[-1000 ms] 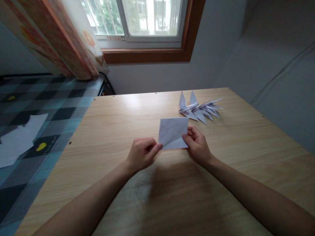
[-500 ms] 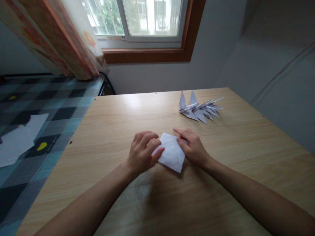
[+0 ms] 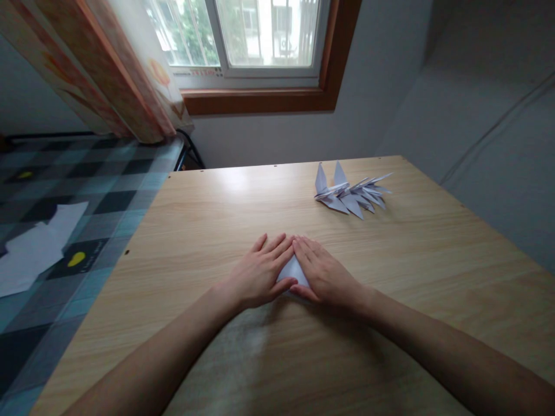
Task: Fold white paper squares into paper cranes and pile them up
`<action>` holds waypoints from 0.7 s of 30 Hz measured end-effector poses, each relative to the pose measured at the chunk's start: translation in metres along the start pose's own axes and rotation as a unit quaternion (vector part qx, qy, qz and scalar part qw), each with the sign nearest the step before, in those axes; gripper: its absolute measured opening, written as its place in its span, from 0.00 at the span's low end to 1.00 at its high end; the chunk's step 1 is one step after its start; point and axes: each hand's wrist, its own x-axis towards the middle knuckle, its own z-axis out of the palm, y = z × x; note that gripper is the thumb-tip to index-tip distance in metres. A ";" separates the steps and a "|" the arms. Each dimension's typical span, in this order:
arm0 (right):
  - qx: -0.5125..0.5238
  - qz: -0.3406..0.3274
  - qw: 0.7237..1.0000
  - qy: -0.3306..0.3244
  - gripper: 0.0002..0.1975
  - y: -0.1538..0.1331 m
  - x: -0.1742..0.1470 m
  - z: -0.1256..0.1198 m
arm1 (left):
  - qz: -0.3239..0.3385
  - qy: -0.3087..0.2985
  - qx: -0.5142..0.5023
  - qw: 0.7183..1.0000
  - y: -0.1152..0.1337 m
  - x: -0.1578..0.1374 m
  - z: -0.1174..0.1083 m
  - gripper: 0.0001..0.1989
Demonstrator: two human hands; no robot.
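A folded sheet of white paper (image 3: 293,273) lies on the wooden table, mostly covered by both hands; a small patch shows between them. My left hand (image 3: 263,271) rests flat over its left side with fingers stretched out. Over the right side lies my right hand (image 3: 326,270), palm down, its fingers straight and close together. The fingertips of the two hands meet at the far end of the paper, and the thumbs come together at the near side. Neither hand grips the paper.
Several folded white paper pieces with pointed tips (image 3: 351,190) sit in a cluster near the table's (image 3: 208,214) far edge. Left of the table, loose white paper (image 3: 37,251) lies on a checked cloth (image 3: 117,202). A window (image 3: 269,40) and curtain (image 3: 99,69) are beyond.
My left hand has uncurled and flattened onto the paper. My right hand has moved left over it, from the right edge, so the paper is now largely hidden.
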 end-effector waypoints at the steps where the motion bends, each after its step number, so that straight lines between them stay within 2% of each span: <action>1: -0.004 0.002 1.000 -0.022 0.41 0.000 -0.001 0.000 | -0.002 -0.005 -0.001 1.000 0.001 0.000 0.000 0.36; 6: -0.020 0.010 0.996 -0.083 0.45 -0.003 -0.010 -0.008 | -0.021 -0.013 0.003 1.000 0.005 0.002 -0.003 0.37; 11: -0.050 -0.015 0.995 -0.086 0.46 -0.012 -0.015 -0.018 | -0.033 0.003 0.014 0.999 0.004 0.000 -0.001 0.36; 14: -0.075 -0.026 0.994 -0.074 0.41 -0.016 -0.013 -0.023 | -0.040 0.012 0.021 0.999 0.002 -0.001 0.002 0.36; 17: -0.084 -0.038 0.994 -0.054 0.33 -0.016 -0.008 -0.024 | -0.055 0.027 0.033 0.998 0.001 -0.002 0.003 0.36; 21: -0.063 -0.033 0.997 -0.043 0.29 -0.008 -0.004 -0.024 | -0.123 0.062 0.061 0.989 0.001 0.000 0.003 0.34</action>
